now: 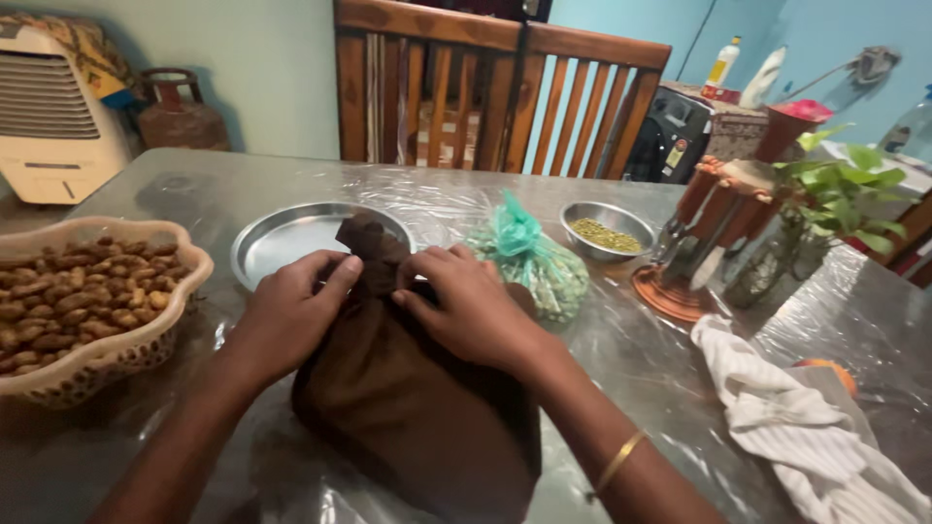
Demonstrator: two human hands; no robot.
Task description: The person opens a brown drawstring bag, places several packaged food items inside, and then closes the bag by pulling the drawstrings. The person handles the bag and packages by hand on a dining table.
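Observation:
A dark brown cloth bag (408, 398) lies on the plastic-covered table (194, 184) in front of me. Its top is bunched into a knot (364, 238). My left hand (291, 311) grips the bunched cloth from the left, thumb and fingers pinching near the knot. My right hand (466, 301) holds the cloth from the right, fingers curled over it. A gold bangle sits on my right wrist. Behind the knot stands an empty steel plate (282, 238).
A cream basket of peanuts (83, 301) sits at the left. A tied green plastic bag (534, 257), a small steel bowl of green grains (607, 231), a wooden holder (704, 243), a plant (835, 194) and a white cloth (806, 427) lie at the right. Wooden chairs (495, 92) stand behind.

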